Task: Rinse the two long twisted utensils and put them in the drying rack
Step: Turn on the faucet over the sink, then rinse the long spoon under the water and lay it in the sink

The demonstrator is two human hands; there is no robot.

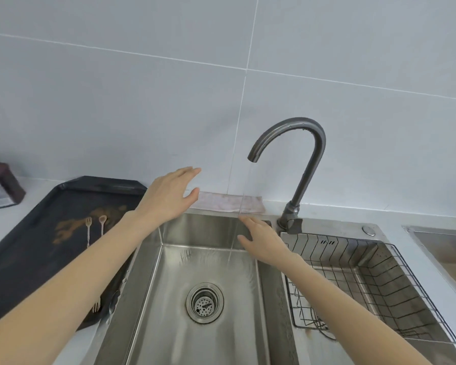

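Note:
Two long twisted utensils lie side by side on a dark tray [24,259] left of the sink: a small fork [88,231] and a small spoon [102,225], heads pointing away from me. My left hand [169,193] hovers open over the sink's back left corner, to the right of the utensils and holding nothing. My right hand [261,241] is open at the sink's right rim, fingertips touching the thin stream of water falling from the curved tap [295,159]. The wire drying rack [366,280] sits in the right basin.
The steel sink [195,338] has a drain strainer [204,302] in its floor. Another small fork [96,306] pokes out under my left forearm on the tray. A dark box [3,185] stands at far left. A cloth strip [221,202] lies behind the sink.

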